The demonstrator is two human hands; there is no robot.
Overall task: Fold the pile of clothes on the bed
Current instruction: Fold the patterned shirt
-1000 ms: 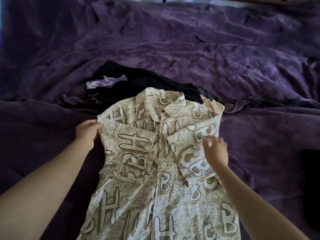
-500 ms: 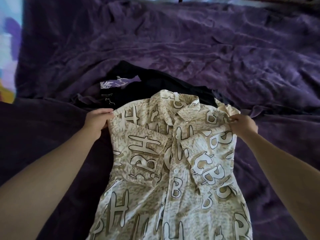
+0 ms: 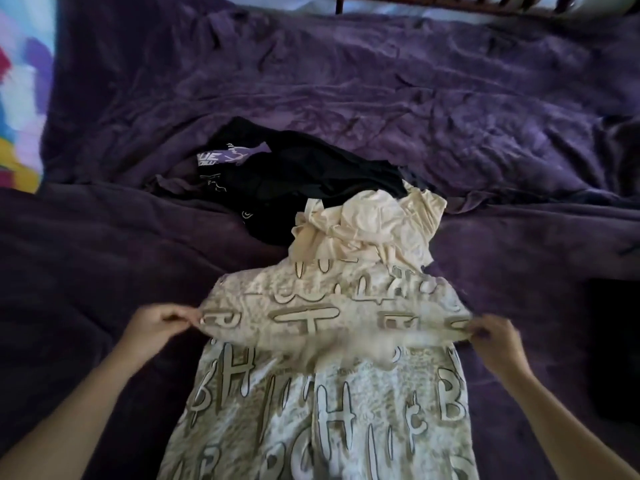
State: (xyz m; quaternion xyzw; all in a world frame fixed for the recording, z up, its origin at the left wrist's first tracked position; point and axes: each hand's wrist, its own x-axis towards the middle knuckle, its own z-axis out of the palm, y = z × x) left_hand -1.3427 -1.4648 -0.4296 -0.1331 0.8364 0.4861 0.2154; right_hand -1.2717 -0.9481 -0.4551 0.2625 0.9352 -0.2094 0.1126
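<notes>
Left hand (image 3: 162, 320) and right hand (image 3: 491, 336) each pinch one end of a fold in the printed shirt (image 3: 329, 393), stretched between them. Under it lies a rumpled purple blanket (image 3: 346, 81), with a dark bed rail (image 3: 450, 5) beyond. Half a second ago the hands held the shoulders. Now the top is drawn back, uncovering a cream garment (image 3: 370, 230) beside black clothes (image 3: 287, 174).

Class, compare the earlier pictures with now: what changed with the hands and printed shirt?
The right hand took hold of the printed shirt at its shoulder; with the left hand it drew the top edge toward the person, folding it over and uncovering a cream garment. The black clothes and purple blanket stayed put.
</notes>
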